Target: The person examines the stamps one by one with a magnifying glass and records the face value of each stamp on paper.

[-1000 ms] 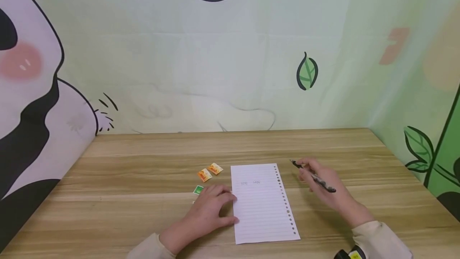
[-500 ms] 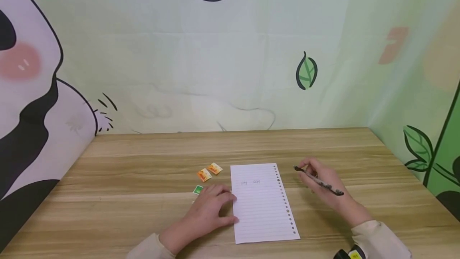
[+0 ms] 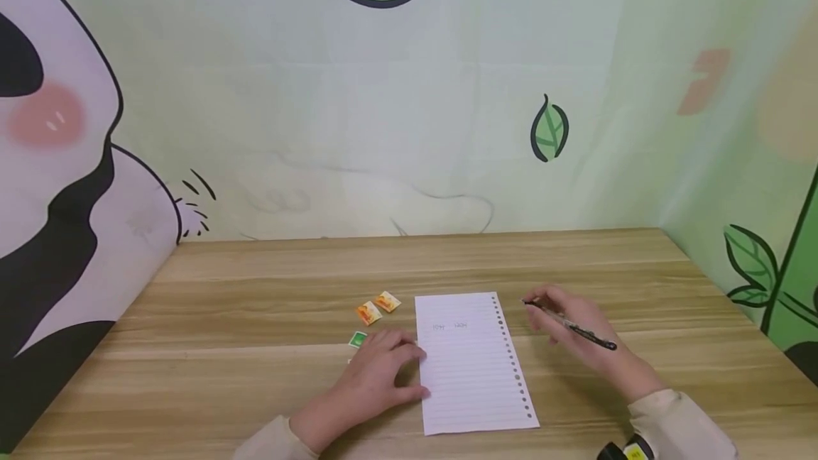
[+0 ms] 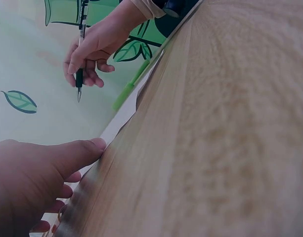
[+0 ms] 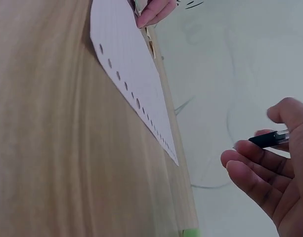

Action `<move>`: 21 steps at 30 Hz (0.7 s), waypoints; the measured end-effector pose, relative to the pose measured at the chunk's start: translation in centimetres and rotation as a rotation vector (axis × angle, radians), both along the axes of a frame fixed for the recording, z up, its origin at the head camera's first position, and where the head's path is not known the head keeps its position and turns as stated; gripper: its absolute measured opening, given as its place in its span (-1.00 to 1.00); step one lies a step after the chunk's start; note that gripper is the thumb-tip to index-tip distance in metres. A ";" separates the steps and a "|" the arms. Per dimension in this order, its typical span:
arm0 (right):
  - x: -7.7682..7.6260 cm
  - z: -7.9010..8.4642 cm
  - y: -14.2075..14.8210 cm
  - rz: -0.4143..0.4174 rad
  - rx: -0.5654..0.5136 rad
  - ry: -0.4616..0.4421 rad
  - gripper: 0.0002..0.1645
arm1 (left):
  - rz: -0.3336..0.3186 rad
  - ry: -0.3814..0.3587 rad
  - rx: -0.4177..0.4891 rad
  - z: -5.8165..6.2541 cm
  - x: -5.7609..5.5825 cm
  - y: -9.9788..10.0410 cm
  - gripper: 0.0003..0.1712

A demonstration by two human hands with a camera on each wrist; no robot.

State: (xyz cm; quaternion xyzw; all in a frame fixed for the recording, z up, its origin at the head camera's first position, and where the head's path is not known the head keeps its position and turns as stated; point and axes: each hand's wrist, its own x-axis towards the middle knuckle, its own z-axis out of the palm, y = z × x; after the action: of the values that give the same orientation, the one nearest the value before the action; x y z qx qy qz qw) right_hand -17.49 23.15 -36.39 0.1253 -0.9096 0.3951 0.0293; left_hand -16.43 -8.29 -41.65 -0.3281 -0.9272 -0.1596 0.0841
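Right hand (image 3: 578, 336) pinches a black pen (image 3: 569, 326) between thumb and fingers, tip pointing up and left, held just above the wooden table (image 3: 255, 289) and just right of the lined sheet (image 3: 473, 368), not touching the paper. Right wrist view confirms: fingers (image 5: 255, 168) curled round the pen barrel (image 5: 270, 139), sheet's punched edge (image 5: 136, 101) near but apart. Left hand (image 3: 377, 375) lies flat, palm down, fingers relaxed and slightly spread, fingertips and thumb against the sheet's left edge, holding nothing. Left wrist view shows the thumb (image 4: 77, 153) pressed on the table at the paper's edge, with the right hand (image 4: 94, 47) and pen (image 4: 80, 59) further off. Sheet lies portrait on the table in front of the person, holes along its right side, two short handwritten marks near the top, too small to read. Just left of the sheet's top: two orange packets (image 3: 377, 307) side by side, and a green packet (image 3: 358, 338) just beyond the left hand's fingers. Behind the table hangs a backdrop (image 3: 409, 91) printed with leaves and a cartoon panda.
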 end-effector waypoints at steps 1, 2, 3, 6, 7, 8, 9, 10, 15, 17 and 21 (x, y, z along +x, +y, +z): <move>0.0 0.1 -0.1 -0.009 0.020 0.008 -0.63 | 0.000 0.002 -0.001 0.0 0.0 0.0 -0.48; -0.1 0.2 -0.2 -0.016 0.038 0.019 -0.65 | 0.001 0.003 -0.003 0.0 0.0 0.0 -0.48; -0.2 0.3 -0.4 -0.019 0.055 0.034 -0.69 | 0.001 0.004 -0.003 -0.1 0.0 0.0 -0.48; -0.5 0.2 -0.9 -0.017 0.049 0.062 -0.77 | 0.003 0.007 -0.007 -0.1 -0.1 0.0 -0.48; -0.7 0.2 -1.0 -0.005 0.028 0.059 -0.78 | 0.003 0.008 -0.006 -0.1 -0.1 0.0 -0.48; -0.8 0.1 -1.2 0.008 0.003 0.053 -0.78 | 0.003 0.009 -0.005 -0.1 -0.1 0.0 -0.48; -0.9 0.0 -1.4 0.020 -0.022 0.042 -0.77 | 0.003 0.010 -0.003 -0.1 -0.1 -0.1 -0.48; -1.1 -0.1 -1.5 0.031 -0.050 0.025 -0.76 | 0.004 0.011 -0.003 -0.1 -0.1 -0.1 -0.48; -1.5 -0.3 -2.4 0.066 -0.081 -0.029 -0.71 | 0.005 0.012 -0.008 -0.1 0.0 0.0 -0.48; -1.6 -0.4 -2.7 0.077 -0.083 -0.033 -0.73 | 0.005 0.011 -0.009 0.0 0.0 0.0 -0.48; -1.9 -0.8 -3.5 0.100 -0.139 -0.034 -0.77 | 0.004 0.011 -0.009 0.0 0.0 0.0 -0.48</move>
State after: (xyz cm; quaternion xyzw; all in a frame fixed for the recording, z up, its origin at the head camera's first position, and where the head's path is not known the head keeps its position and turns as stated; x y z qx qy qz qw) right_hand -19.42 19.69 -37.16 0.1614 -0.8730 0.4603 0.0025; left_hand -16.45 -8.26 -41.64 -0.3274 -0.9282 -0.1534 0.0880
